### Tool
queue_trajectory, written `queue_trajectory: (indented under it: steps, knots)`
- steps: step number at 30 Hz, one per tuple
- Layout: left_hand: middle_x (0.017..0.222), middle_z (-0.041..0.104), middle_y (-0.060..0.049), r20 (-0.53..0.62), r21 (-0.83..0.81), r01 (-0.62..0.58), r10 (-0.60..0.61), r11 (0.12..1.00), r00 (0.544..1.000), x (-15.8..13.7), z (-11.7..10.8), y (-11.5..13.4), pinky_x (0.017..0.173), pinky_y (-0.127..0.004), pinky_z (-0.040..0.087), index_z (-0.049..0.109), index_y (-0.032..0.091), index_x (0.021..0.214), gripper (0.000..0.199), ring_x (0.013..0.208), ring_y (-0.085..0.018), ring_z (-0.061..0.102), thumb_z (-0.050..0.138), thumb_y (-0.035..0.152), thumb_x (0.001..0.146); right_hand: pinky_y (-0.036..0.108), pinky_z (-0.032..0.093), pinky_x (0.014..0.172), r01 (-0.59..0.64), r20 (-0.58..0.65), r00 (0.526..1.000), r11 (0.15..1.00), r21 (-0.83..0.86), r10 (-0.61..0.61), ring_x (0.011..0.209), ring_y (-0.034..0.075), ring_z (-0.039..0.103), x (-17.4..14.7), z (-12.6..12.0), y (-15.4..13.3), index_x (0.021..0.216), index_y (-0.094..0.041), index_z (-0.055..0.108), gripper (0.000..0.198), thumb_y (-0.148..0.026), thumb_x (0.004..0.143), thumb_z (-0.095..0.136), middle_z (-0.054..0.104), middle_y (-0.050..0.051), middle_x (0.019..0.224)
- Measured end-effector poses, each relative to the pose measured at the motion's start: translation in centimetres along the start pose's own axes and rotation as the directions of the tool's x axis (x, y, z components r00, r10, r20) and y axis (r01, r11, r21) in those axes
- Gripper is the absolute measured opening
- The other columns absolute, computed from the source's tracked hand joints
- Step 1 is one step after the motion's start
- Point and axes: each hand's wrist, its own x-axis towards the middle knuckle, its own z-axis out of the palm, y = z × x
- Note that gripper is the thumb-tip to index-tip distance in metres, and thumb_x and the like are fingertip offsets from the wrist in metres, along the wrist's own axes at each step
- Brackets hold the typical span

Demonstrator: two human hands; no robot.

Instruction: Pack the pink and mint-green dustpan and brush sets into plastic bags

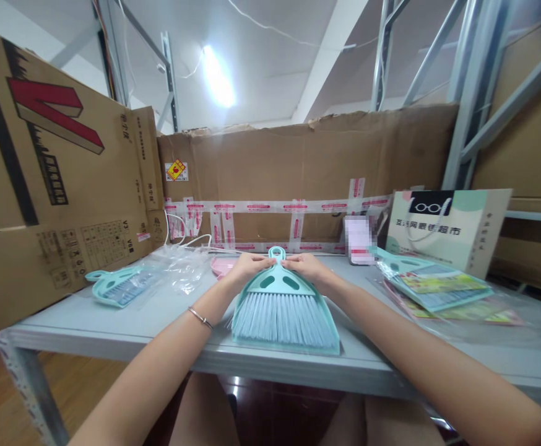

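A mint-green brush and dustpan set (285, 316) lies on the table in front of me, its pale blue bristles toward the near edge and its looped handle pointing away. My left hand (252, 266) grips the left side of the handle's base, thumb and fingers closed. On the other side my right hand (304, 265) pinches the same base. Behind my left wrist shows part of a pink dustpan (223, 266).
Another mint set (119, 288) lies at the left beside clear plastic bags (182, 266). Packaged sets (437, 285) are stacked at the right, near a phone (360, 241) and a paper bag (447, 229). Cardboard boxes (270, 161) wall the back and left.
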Motion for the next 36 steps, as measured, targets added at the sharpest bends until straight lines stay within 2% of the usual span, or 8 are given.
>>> queue_trajectory:
  steps: [8,11,13,16,19,25,30,36]
  knots:
    - [0.087,0.069,-0.004,0.187,0.151,0.04,-0.068,0.988,0.98,-1.7,-0.2,2.0,0.072,-0.027,0.042,0.071,0.017,0.091,0.042,0.082,-0.019,0.059,0.071,0.048,0.062,0.026,0.049,0.065,0.129,-0.107,0.985,0.989,-0.069,-0.136,0.072,0.016,0.063,1.0,-2.1,-0.2,0.09,-0.015,0.068,0.037,-0.047,0.072,0.064,0.07,0.007,0.083]
    - [0.082,0.067,-0.004,-0.014,0.121,0.018,-0.016,0.992,1.0,-1.4,-0.5,1.9,0.069,-0.027,0.041,0.069,0.014,0.085,0.039,0.078,-0.019,0.058,0.071,0.045,0.061,0.032,0.047,0.082,0.088,-0.228,0.956,0.922,-0.377,-0.185,0.101,0.022,0.06,1.3,-5.6,0.2,0.107,-0.016,0.061,0.04,-0.044,0.079,0.057,0.063,0.013,0.113]
    - [0.079,0.066,-0.004,-0.237,0.036,-0.015,0.023,0.999,0.971,-1.0,-0.7,1.8,0.067,-0.026,0.04,0.067,0.012,0.083,0.039,0.075,-0.017,0.057,0.071,0.044,0.061,0.038,0.041,0.093,-0.102,-0.343,0.923,0.749,-0.655,-0.174,0.114,0.028,0.052,1.2,-8.1,0.8,0.114,-0.012,0.057,0.049,-0.041,0.075,0.063,0.054,0.02,0.125]
    - [0.075,0.064,-0.003,-0.486,-0.095,-0.102,0.044,0.99,0.873,-0.4,-1.0,1.6,0.065,-0.025,0.039,0.064,0.012,0.079,0.037,0.071,-0.016,0.055,0.07,0.045,0.06,0.042,0.036,0.097,-0.307,-0.321,0.945,0.487,-0.818,0.059,0.119,0.035,0.046,1.2,-10.7,2.1,0.119,-0.007,0.054,0.071,-0.049,0.064,0.071,0.045,0.026,0.132]
    - [0.073,0.063,-0.003,-0.552,-0.154,-0.17,0.058,0.973,0.832,-0.2,-1.1,1.5,0.065,-0.026,0.04,0.062,0.014,0.076,0.039,0.069,-0.015,0.054,0.071,0.047,0.057,0.043,0.034,0.098,-0.325,-0.275,0.944,0.367,-0.871,0.183,0.124,0.036,0.04,1.5,-10.7,3.0,0.125,-0.008,0.05,0.086,-0.059,0.059,0.07,0.041,0.025,0.135]
    - [0.074,0.064,-0.003,-0.551,-0.107,-0.169,0.083,0.98,0.83,-0.3,-0.9,1.2,0.068,-0.026,0.04,0.063,0.013,0.078,0.04,0.072,-0.016,0.055,0.072,0.046,0.058,0.044,0.032,0.099,-0.095,-0.077,0.995,0.436,-0.895,0.057,0.13,0.036,0.031,0.8,-7.7,2.2,0.136,-0.017,0.04,0.104,-0.062,0.048,0.072,0.033,0.018,0.142]
    - [0.077,0.064,-0.004,-0.517,-0.095,-0.165,0.093,0.982,0.851,-0.3,-0.8,1.1,0.068,-0.025,0.041,0.064,0.013,0.079,0.039,0.073,-0.015,0.055,0.071,0.046,0.06,0.034,0.043,0.08,0.044,0.13,0.985,0.566,-0.824,0.114,0.098,0.027,0.057,-0.5,-5.9,1.1,0.119,-0.025,0.058,0.062,-0.036,0.06,0.07,0.064,0.007,0.107]
    - [0.076,0.064,-0.003,-0.51,-0.087,-0.15,0.085,0.985,0.856,-0.2,-0.8,1.2,0.067,-0.025,0.04,0.064,0.013,0.079,0.037,0.071,-0.015,0.054,0.072,0.044,0.06,0.029,0.04,0.065,-0.009,0.003,1.0,0.359,-0.933,0.031,0.084,0.024,0.06,-0.4,-5.4,1.3,0.111,-0.022,0.058,0.054,-0.013,0.058,0.063,0.065,0.008,0.099]
